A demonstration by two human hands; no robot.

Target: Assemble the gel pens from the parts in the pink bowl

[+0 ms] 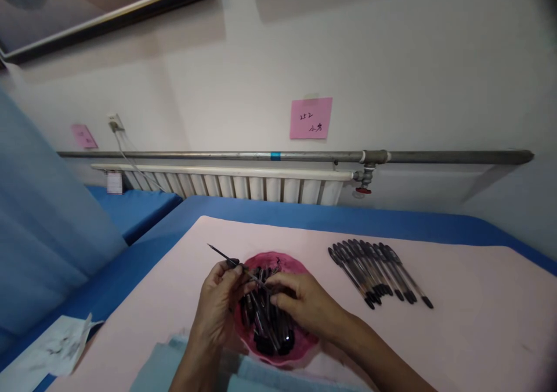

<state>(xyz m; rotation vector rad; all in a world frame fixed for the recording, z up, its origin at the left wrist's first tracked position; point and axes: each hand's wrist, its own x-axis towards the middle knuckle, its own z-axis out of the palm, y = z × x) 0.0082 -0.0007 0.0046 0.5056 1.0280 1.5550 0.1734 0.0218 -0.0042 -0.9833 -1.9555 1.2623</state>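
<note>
A thin pen refill with a dark tip points up and left above a pink bowl. My left hand is closed on it, pinching near a small black piece around its middle. Its rear end reaches across to my right hand, whose thumb and fingers are closed around that end. Under both hands, the bowl holds several loose black pen parts, some of them hidden by my fingers. To the right, several black-capped pens lie side by side in a slanted row.
A pink cloth covers the blue table. Light blue fabric lies at the front edge, and white paper at the left. Behind stand a radiator and a metal pipe. A blue curtain hangs left.
</note>
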